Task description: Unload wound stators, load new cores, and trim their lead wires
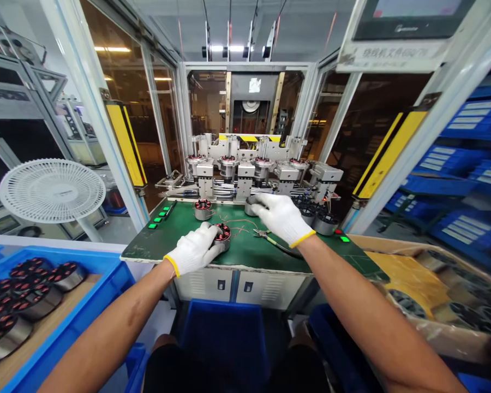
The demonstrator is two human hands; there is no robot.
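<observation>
My left hand [194,250], in a white knit glove with a yellow cuff, grips a copper-wound motor stator [223,236] on a green work mat [155,240]. My right hand [280,218], gloved the same way, curls over a metal stator [251,207], mostly hiding it. Another wound stator [203,209] stands behind my left hand. Green-handled side cutters [265,237] and thin copper wire scraps [238,226] lie between my hands. Several dark-topped stators [325,224] are grouped beyond my right hand.
A multi-station winding machine [249,169] stands behind the mat, between yellow light curtains [388,155]. A blue tray of stators [24,297] is at left, a cardboard box of parts [433,295] at right. A white fan [52,191] stands at far left.
</observation>
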